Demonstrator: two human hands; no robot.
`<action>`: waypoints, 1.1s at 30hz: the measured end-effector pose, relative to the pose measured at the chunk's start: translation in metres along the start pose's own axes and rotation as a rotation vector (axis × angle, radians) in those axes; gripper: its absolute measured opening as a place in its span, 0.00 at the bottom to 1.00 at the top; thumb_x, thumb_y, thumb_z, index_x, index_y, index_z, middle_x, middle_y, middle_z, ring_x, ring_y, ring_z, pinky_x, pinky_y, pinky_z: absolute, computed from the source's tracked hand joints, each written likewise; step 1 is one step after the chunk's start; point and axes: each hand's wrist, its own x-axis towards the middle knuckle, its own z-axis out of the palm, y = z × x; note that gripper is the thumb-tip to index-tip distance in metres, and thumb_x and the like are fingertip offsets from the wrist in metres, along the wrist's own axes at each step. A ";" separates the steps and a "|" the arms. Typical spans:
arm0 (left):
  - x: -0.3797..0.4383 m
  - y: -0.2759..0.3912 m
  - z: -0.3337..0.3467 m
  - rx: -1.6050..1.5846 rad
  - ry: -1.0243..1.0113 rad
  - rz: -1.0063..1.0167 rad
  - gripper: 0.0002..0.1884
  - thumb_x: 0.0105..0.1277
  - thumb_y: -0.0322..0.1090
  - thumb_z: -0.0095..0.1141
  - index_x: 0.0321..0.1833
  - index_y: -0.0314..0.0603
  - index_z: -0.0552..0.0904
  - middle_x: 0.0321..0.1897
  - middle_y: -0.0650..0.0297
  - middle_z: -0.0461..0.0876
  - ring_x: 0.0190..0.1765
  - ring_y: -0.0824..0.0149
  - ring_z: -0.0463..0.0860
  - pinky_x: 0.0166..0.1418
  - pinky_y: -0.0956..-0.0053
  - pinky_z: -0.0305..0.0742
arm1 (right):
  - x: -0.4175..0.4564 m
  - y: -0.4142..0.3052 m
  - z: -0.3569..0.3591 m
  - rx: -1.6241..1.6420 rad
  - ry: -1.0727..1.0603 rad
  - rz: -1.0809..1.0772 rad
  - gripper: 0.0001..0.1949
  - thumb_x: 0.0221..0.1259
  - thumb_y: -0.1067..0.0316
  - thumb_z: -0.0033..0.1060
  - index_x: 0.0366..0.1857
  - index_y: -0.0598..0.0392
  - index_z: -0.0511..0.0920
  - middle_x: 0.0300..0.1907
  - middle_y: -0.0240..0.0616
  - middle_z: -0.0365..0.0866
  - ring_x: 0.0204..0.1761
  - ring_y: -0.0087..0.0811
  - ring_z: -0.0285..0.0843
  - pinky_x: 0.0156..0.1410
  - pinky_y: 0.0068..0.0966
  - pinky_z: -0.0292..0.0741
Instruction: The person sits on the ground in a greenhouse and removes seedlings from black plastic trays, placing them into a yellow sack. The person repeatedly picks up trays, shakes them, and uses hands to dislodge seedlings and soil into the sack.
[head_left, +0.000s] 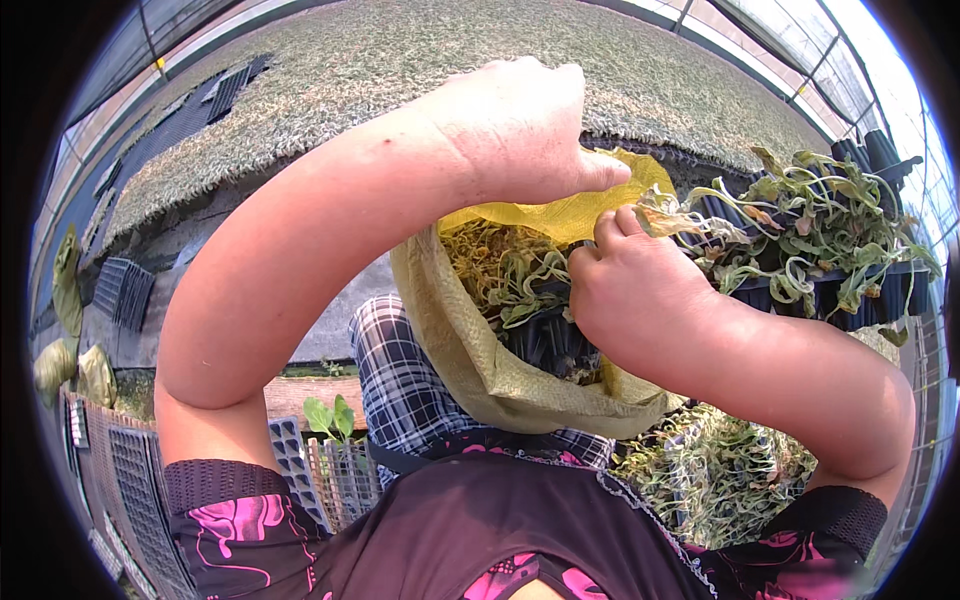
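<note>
A large yellow woven sack (480, 360) stands before my knees with its mouth spread wide. In it lie wilted seedlings (525, 281), dry brown plant matter (495, 251) and black seedling-tray cells (551, 337). My left hand (525, 131) reaches over the far side; its thumb presses at the sack's yellow rim, while most of its fingers are hidden. My right hand (637, 289) is curled at the right of the mouth. Withered leaves (660, 214) sit against its fingers, but whether it grips them, the sack or a tray is hidden. Rightward lies a black plug tray (904, 289) of drooping seedlings (810, 210).
More withered seedlings (727, 480) fill trays below my right forearm. A broad bed of dry plants (450, 52) spreads beyond the sack. Stacked black trays (124, 292) lie at the left, with a wooden plank (315, 401) and a green seedling (330, 416) nearer.
</note>
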 end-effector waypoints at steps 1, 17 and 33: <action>0.008 0.003 0.015 0.081 -0.106 -0.009 0.29 0.64 0.52 0.64 0.58 0.33 0.81 0.51 0.44 0.84 0.56 0.51 0.84 0.62 0.61 0.78 | 0.000 -0.003 0.002 0.014 0.011 0.008 0.10 0.51 0.64 0.63 0.33 0.54 0.89 0.37 0.41 0.81 0.51 0.49 0.78 0.64 0.45 0.72; 0.005 0.045 -0.025 -0.975 0.276 0.170 0.57 0.51 0.50 0.78 0.77 0.34 0.53 0.57 0.34 0.76 0.62 0.45 0.80 0.67 0.59 0.75 | 0.066 0.002 0.014 -0.005 0.115 -0.129 0.10 0.57 0.63 0.60 0.37 0.46 0.90 0.46 0.34 0.85 0.55 0.40 0.78 0.63 0.41 0.73; 0.029 0.017 0.009 -0.688 0.607 0.079 0.45 0.53 0.36 0.68 0.73 0.41 0.57 0.57 0.42 0.75 0.60 0.46 0.79 0.69 0.58 0.72 | -0.060 -0.005 0.009 0.544 0.856 0.031 0.11 0.44 0.66 0.73 0.31 0.54 0.80 0.49 0.44 0.83 0.51 0.45 0.84 0.59 0.43 0.80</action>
